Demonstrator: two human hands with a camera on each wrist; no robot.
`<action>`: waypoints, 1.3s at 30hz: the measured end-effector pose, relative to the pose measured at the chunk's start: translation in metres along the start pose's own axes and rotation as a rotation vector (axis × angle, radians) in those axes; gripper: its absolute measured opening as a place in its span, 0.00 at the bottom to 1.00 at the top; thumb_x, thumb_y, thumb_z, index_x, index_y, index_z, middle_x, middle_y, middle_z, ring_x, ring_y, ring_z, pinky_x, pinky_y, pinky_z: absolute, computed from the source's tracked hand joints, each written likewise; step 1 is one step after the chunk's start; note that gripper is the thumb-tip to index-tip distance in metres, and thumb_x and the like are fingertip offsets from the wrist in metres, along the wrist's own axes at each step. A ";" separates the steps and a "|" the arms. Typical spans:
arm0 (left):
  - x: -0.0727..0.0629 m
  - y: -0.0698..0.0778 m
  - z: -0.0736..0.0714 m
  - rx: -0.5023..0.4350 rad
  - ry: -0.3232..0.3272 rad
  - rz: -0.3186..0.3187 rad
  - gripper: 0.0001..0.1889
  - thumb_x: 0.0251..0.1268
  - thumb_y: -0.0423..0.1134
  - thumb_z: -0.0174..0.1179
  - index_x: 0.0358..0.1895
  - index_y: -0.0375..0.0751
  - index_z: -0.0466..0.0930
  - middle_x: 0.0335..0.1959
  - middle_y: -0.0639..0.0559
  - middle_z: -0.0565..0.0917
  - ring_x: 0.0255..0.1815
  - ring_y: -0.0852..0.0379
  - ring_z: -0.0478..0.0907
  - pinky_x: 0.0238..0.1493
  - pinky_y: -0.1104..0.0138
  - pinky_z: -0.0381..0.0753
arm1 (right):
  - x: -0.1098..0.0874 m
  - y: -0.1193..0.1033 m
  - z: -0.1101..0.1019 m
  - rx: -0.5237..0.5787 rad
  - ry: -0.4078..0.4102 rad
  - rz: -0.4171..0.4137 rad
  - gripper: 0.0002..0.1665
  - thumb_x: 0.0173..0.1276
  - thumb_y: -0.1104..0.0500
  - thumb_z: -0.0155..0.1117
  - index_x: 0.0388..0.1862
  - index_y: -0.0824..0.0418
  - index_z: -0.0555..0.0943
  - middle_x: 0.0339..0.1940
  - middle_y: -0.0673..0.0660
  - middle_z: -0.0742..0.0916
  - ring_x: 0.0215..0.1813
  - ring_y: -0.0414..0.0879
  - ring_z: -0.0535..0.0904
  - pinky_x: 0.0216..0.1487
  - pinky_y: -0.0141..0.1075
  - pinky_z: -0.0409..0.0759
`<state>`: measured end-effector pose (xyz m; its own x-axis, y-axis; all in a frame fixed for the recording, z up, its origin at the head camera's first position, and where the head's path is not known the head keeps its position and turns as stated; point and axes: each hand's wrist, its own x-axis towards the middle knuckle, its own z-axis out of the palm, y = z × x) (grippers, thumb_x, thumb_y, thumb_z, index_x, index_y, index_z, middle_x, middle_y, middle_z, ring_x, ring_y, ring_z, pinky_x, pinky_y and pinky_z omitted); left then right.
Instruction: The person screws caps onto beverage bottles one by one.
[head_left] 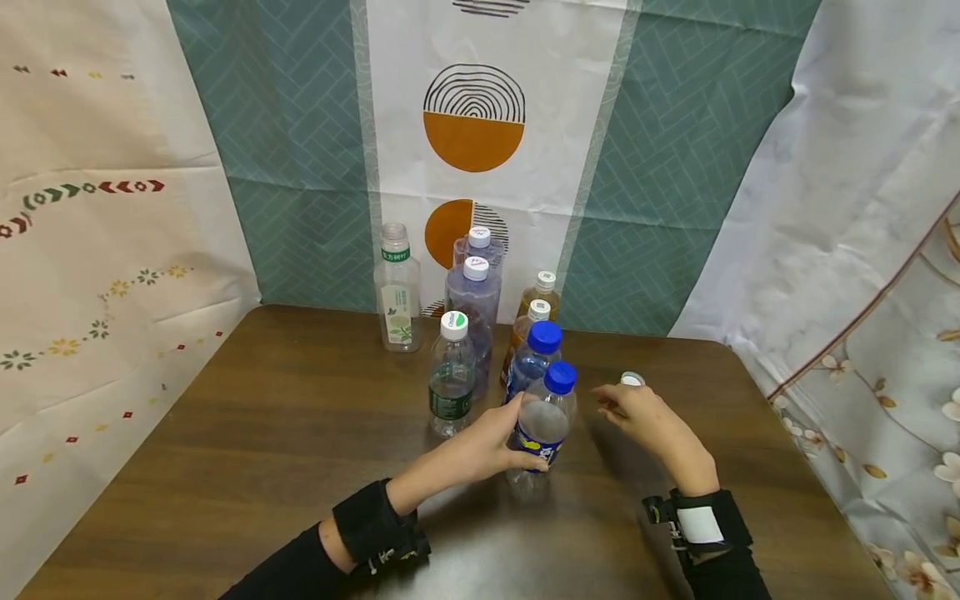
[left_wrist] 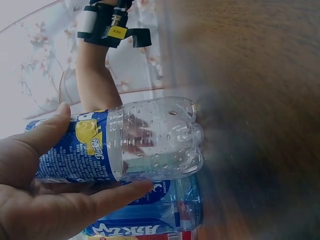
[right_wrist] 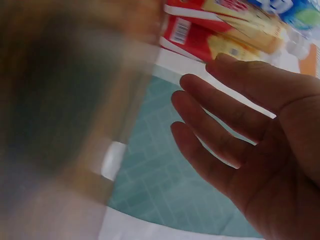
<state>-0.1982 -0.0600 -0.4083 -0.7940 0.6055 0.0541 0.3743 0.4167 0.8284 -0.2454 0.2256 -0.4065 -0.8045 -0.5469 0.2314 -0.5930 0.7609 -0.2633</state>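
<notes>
My left hand [head_left: 487, 446] grips a clear plastic bottle [head_left: 546, 421] with a blue cap and a blue lemon label, thumb on one side and fingers on the other. In the left wrist view, the bottle's bare lower part [left_wrist: 155, 137] shows beyond the fingers, above a second bottle [left_wrist: 150, 212] with a blue label. That blue-capped bottle [head_left: 531, 364] stands just behind the held one. To the right, my right hand [head_left: 651, 421] is over the table holding nothing, its fingers parted and loosely bent in the right wrist view. Beside it is a small white round thing [head_left: 632, 379], partly hidden by the hand.
Two bottles with amber contents and white caps [head_left: 538, 307] stand behind the blue-capped pair. Left of them are two purplish bottles [head_left: 476, 292], a green-labelled bottle [head_left: 452, 379] and an uncapped clear bottle [head_left: 398, 300]. Cloth [head_left: 300, 167] hangs behind the wooden table [head_left: 225, 450].
</notes>
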 end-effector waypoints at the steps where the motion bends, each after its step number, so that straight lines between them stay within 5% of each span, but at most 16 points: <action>1: 0.000 -0.001 0.000 -0.007 0.001 0.012 0.40 0.62 0.45 0.73 0.73 0.43 0.60 0.64 0.47 0.79 0.65 0.52 0.77 0.65 0.57 0.78 | 0.000 0.000 0.002 -0.005 -0.009 0.000 0.12 0.66 0.70 0.69 0.48 0.71 0.84 0.38 0.61 0.90 0.39 0.53 0.87 0.41 0.47 0.87; 7: -0.004 -0.007 -0.004 -0.009 0.043 0.080 0.39 0.60 0.46 0.75 0.71 0.45 0.63 0.62 0.49 0.81 0.63 0.54 0.79 0.62 0.60 0.79 | 0.003 -0.003 0.007 0.011 -0.038 -0.001 0.12 0.66 0.70 0.68 0.48 0.71 0.84 0.39 0.61 0.90 0.40 0.53 0.87 0.43 0.48 0.87; 12: -0.027 -0.011 -0.021 -0.102 0.043 0.101 0.40 0.61 0.42 0.75 0.72 0.47 0.62 0.63 0.46 0.81 0.63 0.50 0.79 0.58 0.62 0.82 | 0.005 -0.006 0.006 0.024 -0.063 0.003 0.13 0.68 0.69 0.67 0.51 0.71 0.84 0.41 0.61 0.90 0.42 0.53 0.87 0.43 0.47 0.86; 18: -0.075 -0.016 -0.056 -0.129 0.039 0.085 0.42 0.58 0.39 0.76 0.73 0.44 0.62 0.60 0.38 0.82 0.59 0.43 0.81 0.53 0.62 0.85 | 0.004 -0.007 0.006 0.017 -0.066 0.003 0.13 0.68 0.69 0.67 0.51 0.71 0.84 0.42 0.62 0.90 0.43 0.54 0.88 0.43 0.47 0.86; 22: -0.105 -0.025 -0.090 -0.086 0.095 0.028 0.43 0.57 0.39 0.77 0.73 0.40 0.62 0.59 0.36 0.82 0.57 0.41 0.82 0.52 0.60 0.86 | 0.003 -0.007 0.004 0.019 -0.068 -0.002 0.13 0.69 0.69 0.66 0.52 0.70 0.84 0.43 0.62 0.90 0.44 0.54 0.87 0.44 0.47 0.86; 26: -0.122 -0.036 -0.125 0.011 0.176 -0.041 0.42 0.56 0.39 0.77 0.71 0.39 0.63 0.59 0.35 0.81 0.58 0.38 0.81 0.49 0.59 0.87 | 0.002 -0.005 0.003 0.011 -0.071 0.003 0.13 0.69 0.68 0.66 0.52 0.70 0.84 0.42 0.61 0.90 0.44 0.54 0.87 0.43 0.47 0.86; 32: -0.110 -0.066 -0.160 0.133 0.296 -0.119 0.41 0.57 0.41 0.77 0.70 0.36 0.62 0.61 0.32 0.78 0.60 0.33 0.79 0.52 0.48 0.85 | 0.001 -0.004 0.003 0.013 -0.072 -0.004 0.13 0.69 0.68 0.66 0.51 0.71 0.84 0.42 0.61 0.90 0.44 0.53 0.87 0.44 0.48 0.86; 39: -0.073 -0.084 -0.160 0.099 0.318 -0.152 0.44 0.57 0.45 0.77 0.72 0.37 0.60 0.65 0.33 0.76 0.65 0.33 0.76 0.59 0.43 0.80 | 0.000 -0.004 0.004 0.021 -0.074 -0.011 0.13 0.69 0.68 0.67 0.51 0.71 0.84 0.41 0.60 0.90 0.43 0.51 0.87 0.44 0.47 0.86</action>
<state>-0.2484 -0.2475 -0.3925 -0.9476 0.2968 0.1180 0.2726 0.5591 0.7830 -0.2433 0.2210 -0.4088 -0.7979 -0.5798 0.1651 -0.6015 0.7478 -0.2810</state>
